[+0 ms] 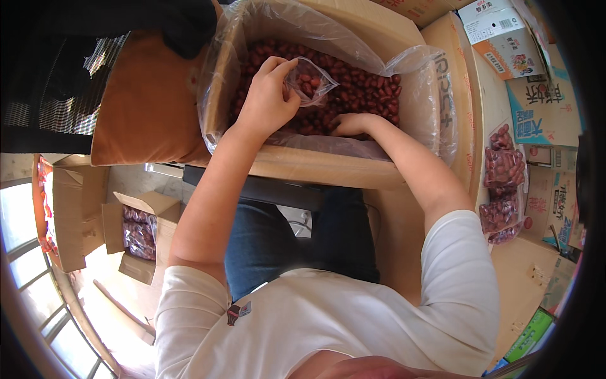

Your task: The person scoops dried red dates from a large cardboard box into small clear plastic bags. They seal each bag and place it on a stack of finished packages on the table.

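Note:
A large cardboard box (331,173) lined with a clear plastic bag (326,23) holds a mass of red jujubes (364,90). Over its left part, my left hand (272,94) grips the rim of a small clear plastic bag (319,87), whose mouth faces up and which has some jujubes inside. My right hand (352,125) reaches down into the loose jujubes near the box's front wall, to the right of the small bag. Its fingertips are partly hidden among the fruit, so what they hold does not show.
Filled bags of jujubes (504,168) lie on cardboard at the right, beside printed cartons (544,104). An open carton (163,232) at the lower left holds more filled bags. Another open carton (68,218) stands farther left. A brown cushion (147,104) adjoins the large box's left side.

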A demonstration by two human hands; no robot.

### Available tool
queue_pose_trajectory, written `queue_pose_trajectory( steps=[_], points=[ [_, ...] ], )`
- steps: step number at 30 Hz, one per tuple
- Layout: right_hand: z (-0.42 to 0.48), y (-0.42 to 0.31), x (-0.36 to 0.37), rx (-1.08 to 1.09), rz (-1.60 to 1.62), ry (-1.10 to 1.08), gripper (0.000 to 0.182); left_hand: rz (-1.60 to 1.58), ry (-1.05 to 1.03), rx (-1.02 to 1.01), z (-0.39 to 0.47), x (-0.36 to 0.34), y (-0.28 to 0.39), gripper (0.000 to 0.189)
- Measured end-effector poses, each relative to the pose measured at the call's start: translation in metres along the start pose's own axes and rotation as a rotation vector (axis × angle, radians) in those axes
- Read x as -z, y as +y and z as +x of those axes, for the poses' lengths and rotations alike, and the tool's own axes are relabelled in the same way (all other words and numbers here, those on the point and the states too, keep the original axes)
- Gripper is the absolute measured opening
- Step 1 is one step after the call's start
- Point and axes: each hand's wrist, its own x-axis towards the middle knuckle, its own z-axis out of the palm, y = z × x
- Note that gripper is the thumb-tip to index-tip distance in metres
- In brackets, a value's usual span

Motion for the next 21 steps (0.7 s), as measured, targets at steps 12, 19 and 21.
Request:
queue_pose_trajectory(
  steps=[12,19,21],
  points=[
    [-0.021,-0.008,0.01,-0.013,-0.043,-0.118,0.051,-0.014,0.033,0.02,0.001,0.002,-0.001,0.05],
    [-0.044,0.005,0.051,0.272,0.151,-0.078,0.025,-0.001,0.043,0.015,0.001,0.0,-0.004,0.051],
    [-0.087,-0.021,0.073,0.256,0.175,-0.027,0.022,0.012,0.049,0.008,0.0,0.001,-0.003,0.051]
  ],
)
